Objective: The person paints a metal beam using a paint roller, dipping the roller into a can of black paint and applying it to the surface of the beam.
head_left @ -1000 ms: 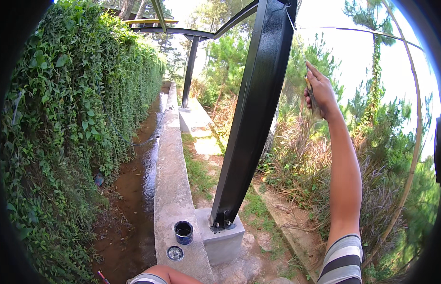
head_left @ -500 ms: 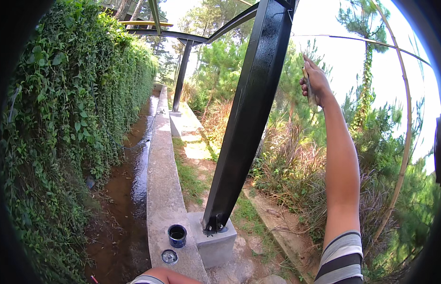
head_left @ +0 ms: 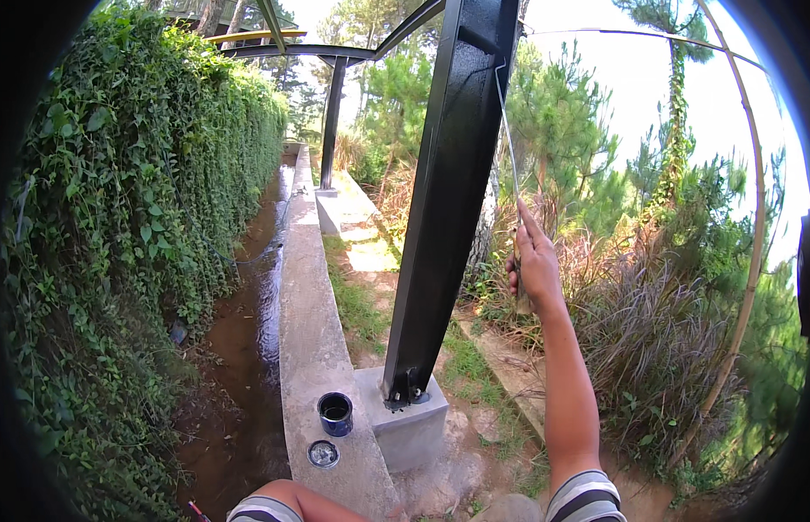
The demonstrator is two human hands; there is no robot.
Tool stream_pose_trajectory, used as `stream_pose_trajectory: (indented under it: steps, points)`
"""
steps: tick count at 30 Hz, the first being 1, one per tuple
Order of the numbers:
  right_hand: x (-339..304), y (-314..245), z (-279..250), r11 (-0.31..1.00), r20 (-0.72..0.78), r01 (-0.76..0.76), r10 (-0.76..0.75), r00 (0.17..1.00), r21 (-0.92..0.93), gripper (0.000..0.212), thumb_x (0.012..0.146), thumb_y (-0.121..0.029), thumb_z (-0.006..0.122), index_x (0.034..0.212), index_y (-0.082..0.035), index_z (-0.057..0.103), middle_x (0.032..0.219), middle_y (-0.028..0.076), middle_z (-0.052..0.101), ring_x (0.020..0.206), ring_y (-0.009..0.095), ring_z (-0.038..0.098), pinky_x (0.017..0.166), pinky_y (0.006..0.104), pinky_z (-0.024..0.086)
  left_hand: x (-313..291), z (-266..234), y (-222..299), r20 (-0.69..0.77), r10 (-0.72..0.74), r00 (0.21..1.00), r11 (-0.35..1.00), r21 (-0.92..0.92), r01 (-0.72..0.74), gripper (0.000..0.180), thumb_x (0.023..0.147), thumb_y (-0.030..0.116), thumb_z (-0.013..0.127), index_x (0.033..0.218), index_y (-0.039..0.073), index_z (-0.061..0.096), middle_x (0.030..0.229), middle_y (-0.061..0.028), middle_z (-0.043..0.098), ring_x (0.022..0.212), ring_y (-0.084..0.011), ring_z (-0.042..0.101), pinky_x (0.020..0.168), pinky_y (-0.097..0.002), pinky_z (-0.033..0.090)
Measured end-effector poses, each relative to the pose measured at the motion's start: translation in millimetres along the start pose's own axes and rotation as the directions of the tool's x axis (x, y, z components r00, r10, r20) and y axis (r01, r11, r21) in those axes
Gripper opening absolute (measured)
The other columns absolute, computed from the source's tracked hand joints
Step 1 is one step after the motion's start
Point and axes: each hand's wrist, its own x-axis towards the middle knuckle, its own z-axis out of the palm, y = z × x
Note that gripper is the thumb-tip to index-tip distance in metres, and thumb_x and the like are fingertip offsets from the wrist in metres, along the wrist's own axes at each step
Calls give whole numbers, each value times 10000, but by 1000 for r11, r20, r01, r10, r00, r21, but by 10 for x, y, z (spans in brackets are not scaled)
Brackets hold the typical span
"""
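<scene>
Gripping the roller's handle (head_left: 523,304), the right hand (head_left: 537,261) is seen lower and nearer the black post (head_left: 448,183) than half a second ago, its fingers wrapped around it. The roller's head (head_left: 478,40) seems to be laid against the upper post, so coating is judged to be resumed there. Contact is hard to make out, dark on dark; the post's top is cut off. The left hand is hidden below the frame, so its fingers cannot be told.
</scene>
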Motion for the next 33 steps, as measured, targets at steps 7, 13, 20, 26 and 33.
stream_pose_trajectory:
  steps: [7,13,20,26,33]
  points:
    - [-844,1183,109,995,46,-63,67,997,-83,531,1187,-249,432,1700,-362,357,675,-1,519,508,60,475,450,258,463,-50,96,13,19,-13,1000,1000,-9,13,373,873,258,690,1158,21,730,1156,-204,735,1127,-399,683,986,-545,535]
    - [-1442,1874,183,993,91,-111,113,989,-26,558,1170,-223,466,1703,-348,360,644,6,525,497,82,472,470,292,462,-105,137,53,24,-33,999,999,-10,33,377,878,264,690,1162,20,729,1160,-204,735,1130,-397,683,988,-542,535]
    - [-1653,1970,190,994,119,-110,106,987,25,548,1174,-228,452,1710,-297,356,640,4,547,483,79,477,472,293,468,-114,202,55,24,-58,998,998,-20,59,383,884,272,690,1167,18,728,1164,-205,736,1133,-394,683,989,-539,535]
    - [-1670,1817,208,999,90,-29,32,995,-35,548,1173,-225,468,1710,-246,362,643,5,563,484,70,502,474,285,470,-110,194,12,23,-61,998,998,-22,61,388,889,278,690,1172,16,727,1168,-205,736,1135,-392,683,991,-537,534]
    - [-1706,1668,253,970,107,-101,79,991,221,567,1161,-216,505,1710,-249,365,683,-7,542,505,61,516,474,267,468,-138,149,-23,16,-57,998,998,-29,58,393,895,286,691,1177,15,726,1172,-205,736,1139,-390,683,993,-533,534]
